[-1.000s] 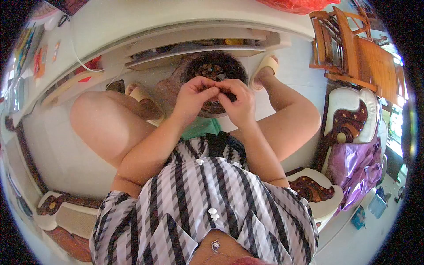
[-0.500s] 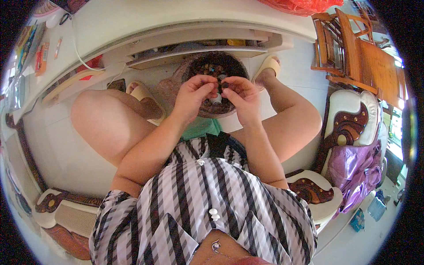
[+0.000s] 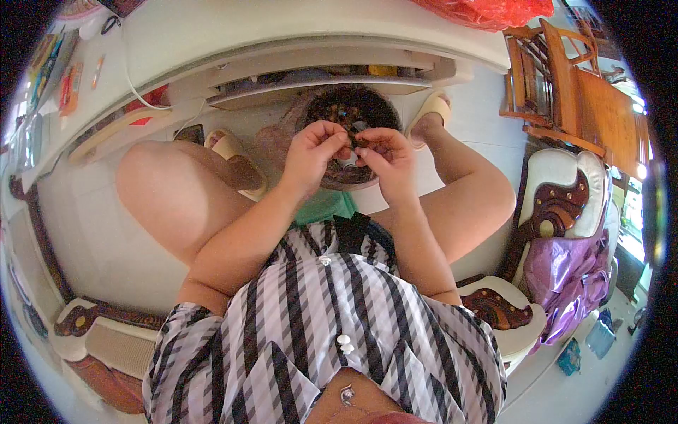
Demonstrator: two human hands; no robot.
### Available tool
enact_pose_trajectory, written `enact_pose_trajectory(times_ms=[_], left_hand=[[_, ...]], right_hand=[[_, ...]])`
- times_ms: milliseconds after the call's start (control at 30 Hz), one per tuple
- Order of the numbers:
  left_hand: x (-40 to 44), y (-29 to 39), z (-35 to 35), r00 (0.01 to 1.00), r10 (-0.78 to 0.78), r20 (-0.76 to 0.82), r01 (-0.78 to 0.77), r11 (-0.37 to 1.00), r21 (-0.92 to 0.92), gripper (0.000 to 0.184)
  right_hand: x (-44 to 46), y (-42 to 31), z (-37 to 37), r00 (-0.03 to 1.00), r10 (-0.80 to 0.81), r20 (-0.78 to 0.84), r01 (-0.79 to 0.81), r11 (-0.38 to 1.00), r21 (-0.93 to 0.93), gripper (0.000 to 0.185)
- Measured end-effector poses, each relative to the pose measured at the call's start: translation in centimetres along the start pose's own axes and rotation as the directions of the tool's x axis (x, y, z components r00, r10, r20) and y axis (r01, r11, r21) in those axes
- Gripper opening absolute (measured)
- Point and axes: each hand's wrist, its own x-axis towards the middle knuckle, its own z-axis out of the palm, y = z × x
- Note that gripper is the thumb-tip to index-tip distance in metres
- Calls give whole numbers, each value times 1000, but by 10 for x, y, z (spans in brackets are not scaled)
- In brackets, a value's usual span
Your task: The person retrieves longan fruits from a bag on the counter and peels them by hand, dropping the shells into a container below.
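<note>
Item, small and dark, at the fingers of the left hand (image 3: pixel 316 157) and right hand (image 3: pixel 390 159): too small to identify. Round bin (image 3: pixel 351 185): partly covered by both hands; its contents shadowed, kinds indistinct. Pale object (image 3: pixel 348 162) within: partly hidden by fingers. Green material (image 3: pixel 326 207): partly hidden behind the left forearm and clothing. Drawer (image 3: pixel 321 87): contents shaded, unidentifiable. Bench (image 3: pixel 282 22) and red plastic bag (image 3: pixel 487 12): cut off by the top edge. Striped shirt (image 3: pixel 296 339): cut off at the bottom edge.
</note>
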Motion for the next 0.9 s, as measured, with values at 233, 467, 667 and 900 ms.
enact_pose_trajectory(times_ms=[233, 467, 667, 900], left_hand=[[-3, 5, 10, 1000, -1, 10, 2, 997, -73, 9], [-1, 2, 6, 999, -48, 0, 48, 998, -31, 11], [0, 9, 1, 991, -127, 48, 129, 991, -40, 11], [1, 5, 3, 995, -83, 53, 91, 981, -174, 13]], right_hand=[[1, -7, -1, 1000, -1, -7, 1, 991, 131, 21], [3, 0, -3, 962, -267, 56, 267, 880, -392, 22], [4, -3, -8, 994, -84, 69, 99, 966, -238, 21], [5, 0, -9, 993, 78, 86, -89, 986, 141, 21]])
